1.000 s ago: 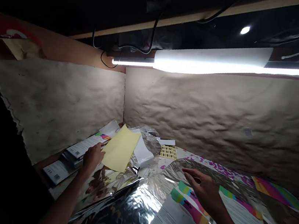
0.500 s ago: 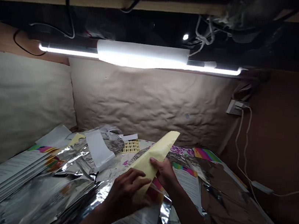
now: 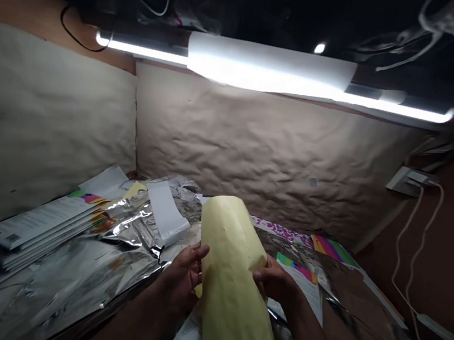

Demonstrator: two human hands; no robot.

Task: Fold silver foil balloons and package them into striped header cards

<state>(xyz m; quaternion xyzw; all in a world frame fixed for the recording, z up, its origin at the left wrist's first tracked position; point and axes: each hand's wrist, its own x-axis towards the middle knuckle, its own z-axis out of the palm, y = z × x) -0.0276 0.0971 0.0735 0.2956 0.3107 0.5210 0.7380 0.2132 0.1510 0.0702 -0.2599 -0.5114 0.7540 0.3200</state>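
A large pale yellow paper sheet curves into a loose half-roll between my hands, its lower end hanging toward me. My left hand grips its left edge, with the fingers spread against the paper. My right hand holds the right edge, with the fingers curled partly behind the sheet. Beneath my hands lies crumpled silver foil, and a printed leaflet sits just past my right hand.
A stack of printed booklets lies at left, with a white paper strip on the foil. Kraft-paper-lined walls rise behind. A tube light runs overhead, and a white cable hangs from a wall socket at right.
The yellow sheet has left the pile and come up into both hands. It has widened from a narrow fold into a broader curve, and my hands have moved apart.
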